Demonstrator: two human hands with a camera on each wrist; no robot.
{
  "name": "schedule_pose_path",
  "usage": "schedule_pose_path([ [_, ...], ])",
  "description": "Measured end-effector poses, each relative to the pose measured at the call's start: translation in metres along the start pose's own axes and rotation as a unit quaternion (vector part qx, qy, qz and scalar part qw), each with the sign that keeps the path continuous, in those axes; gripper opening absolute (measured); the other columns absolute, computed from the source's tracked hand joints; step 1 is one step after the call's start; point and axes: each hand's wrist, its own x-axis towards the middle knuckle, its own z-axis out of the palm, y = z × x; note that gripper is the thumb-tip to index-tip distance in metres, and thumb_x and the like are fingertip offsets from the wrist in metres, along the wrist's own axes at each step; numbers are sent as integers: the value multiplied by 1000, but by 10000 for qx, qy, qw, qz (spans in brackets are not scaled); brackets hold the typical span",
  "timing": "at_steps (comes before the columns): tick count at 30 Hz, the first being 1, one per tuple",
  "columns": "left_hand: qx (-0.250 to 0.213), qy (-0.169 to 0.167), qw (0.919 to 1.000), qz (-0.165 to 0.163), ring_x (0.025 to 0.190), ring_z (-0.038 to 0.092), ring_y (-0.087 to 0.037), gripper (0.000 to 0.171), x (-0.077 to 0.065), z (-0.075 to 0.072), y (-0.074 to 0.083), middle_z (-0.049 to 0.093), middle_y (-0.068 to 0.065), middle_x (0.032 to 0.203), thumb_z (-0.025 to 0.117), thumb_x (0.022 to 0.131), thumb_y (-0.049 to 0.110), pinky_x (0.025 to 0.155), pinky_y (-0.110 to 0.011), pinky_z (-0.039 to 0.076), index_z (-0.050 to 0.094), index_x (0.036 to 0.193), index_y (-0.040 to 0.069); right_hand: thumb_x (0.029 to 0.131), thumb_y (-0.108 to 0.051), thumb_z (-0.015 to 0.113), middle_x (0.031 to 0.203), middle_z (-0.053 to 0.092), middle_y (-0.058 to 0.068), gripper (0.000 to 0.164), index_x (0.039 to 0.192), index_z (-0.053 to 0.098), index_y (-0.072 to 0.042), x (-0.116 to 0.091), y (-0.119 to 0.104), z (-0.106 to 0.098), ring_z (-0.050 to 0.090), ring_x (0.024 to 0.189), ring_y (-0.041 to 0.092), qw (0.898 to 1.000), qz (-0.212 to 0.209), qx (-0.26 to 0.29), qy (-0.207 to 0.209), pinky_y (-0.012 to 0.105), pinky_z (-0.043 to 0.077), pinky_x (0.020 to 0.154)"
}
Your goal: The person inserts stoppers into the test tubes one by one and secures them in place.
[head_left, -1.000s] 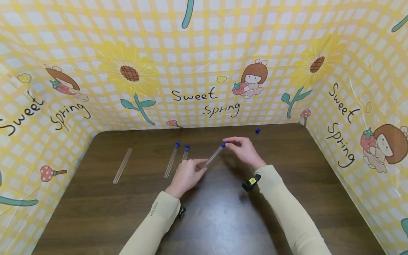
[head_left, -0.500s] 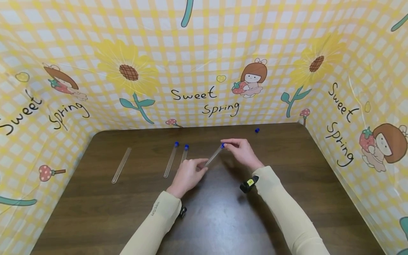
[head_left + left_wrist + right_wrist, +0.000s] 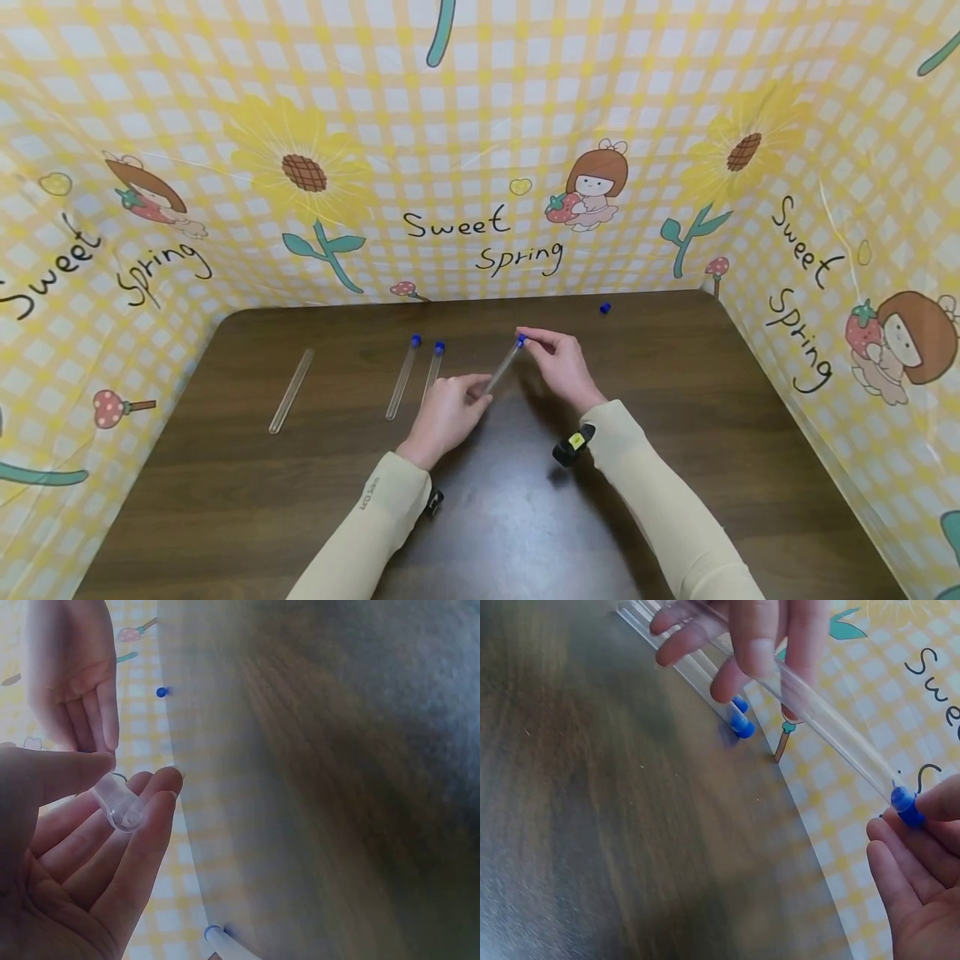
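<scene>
My left hand [image 3: 447, 415] pinches the lower, rounded end of a clear test tube [image 3: 502, 369] between thumb and fingers. The tube slants up to the right above the table. At its upper end my right hand [image 3: 564, 367] pinches the blue cap [image 3: 907, 806], which sits on the tube's mouth in the right wrist view. Just left of my left hand lie two capped test tubes; the nearer one [image 3: 434, 367] is partly hidden by that hand, and the other capped tube [image 3: 402, 381] shows whole.
An uncapped clear tube [image 3: 291, 392] lies farther left on the dark wooden table [image 3: 225, 500]. A loose blue cap [image 3: 605, 308] rests near the back edge at right. Yellow checked cloth walls [image 3: 465, 167] stand around the back and sides.
My right hand and wrist have shifted slightly left and turned, still on the cap. The left hand moved a little to the right with the tube's lower end. Loose things stay put.
</scene>
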Motion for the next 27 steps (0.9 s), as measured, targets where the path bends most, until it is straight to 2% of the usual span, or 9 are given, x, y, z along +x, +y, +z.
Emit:
schedule_pose_path([
  [4,-24,-34,10000,-68,72,67,-7,29,0,1,1,74,1,84,76,92,9,64,-29,53,74,121,4,103,-12,62,128,69,3,30,132,70,-10,-1,1,5,63,118,17,9998,48,169,-20,36,48,100],
  [8,12,-55,9999,-134,72,68,-7,29,1,1,2,74,0,85,75,93,9,63,-28,53,74,121,4,100,-16,68,128,69,5,35,135,67,-11,-3,2,9,66,113,19,9996,45,274,-33,36,50,97],
  [13,125,27,9999,-82,70,67,-7,29,1,2,3,74,0,84,76,92,9,63,-28,53,74,121,4,94,-14,76,127,69,6,43,136,67,-11,-5,0,13,69,106,22,9992,-14,406,28,36,53,92],
  [18,73,51,9999,-129,68,65,-5,29,0,2,4,74,1,83,76,93,11,61,-27,52,74,121,5,92,-12,78,126,69,4,44,135,67,-11,-6,-1,15,69,107,22,9985,36,534,96,35,54,90],
  [27,-21,47,9999,-109,66,63,-5,28,-2,2,4,73,0,83,76,92,8,58,-26,51,73,120,3,92,-13,78,127,69,8,44,135,67,-12,-7,0,14,70,106,20,9992,88,381,-30,34,54,90],
])
